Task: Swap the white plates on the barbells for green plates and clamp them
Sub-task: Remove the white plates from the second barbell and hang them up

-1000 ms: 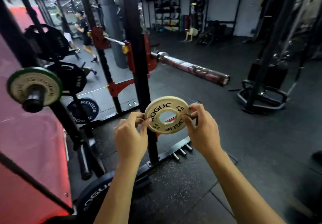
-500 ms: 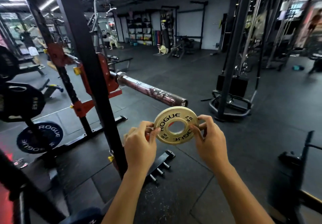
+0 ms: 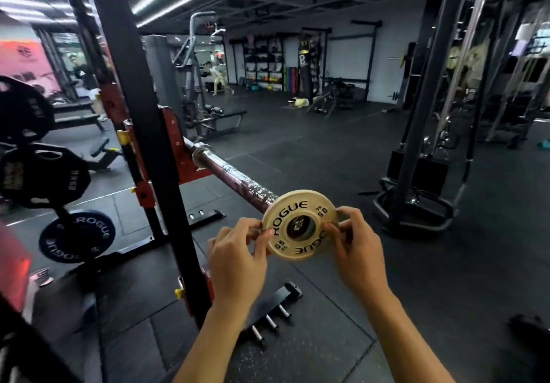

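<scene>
Landmark: barbell sleeve (image 3: 235, 177), jutting from the black rack upright (image 3: 143, 144) toward the camera.
Plate: a small white plate (image 3: 300, 225) printed ROGUE and 0.5 KG sits at the near tip of the barbell sleeve, face to the camera; the sleeve's end shows through its centre hole.
Plate seating: whether the hole is already over the sleeve or only lined up in front of it cannot be told from this angle.
Left hand (image 3: 238, 260): closed in a pinch on the plate's left rim, fingertips (image 3: 262, 233) curled over the edge; the thumb is mostly hidden behind the fingers.
Right hand (image 3: 357, 248): gripping the right rim, one finger reaching across the face to the hole's edge and covering part of the lower ROGUE lettering.
Forearms: both cut off by the bottom edge.
Sleeve root: the inner end of the barbell sleeve is hidden behind the red rack bracket (image 3: 175, 147).
Left of the sleeve: black stored plates (image 3: 41, 174), blurred and cut by the frame edge, lettering hard to read.
Below the sleeve: floor peg strip (image 3: 268, 320), partly covered by the left wrist.
Beyond the sleeve: distant people and shelving, too blurred to detail.
</scene>
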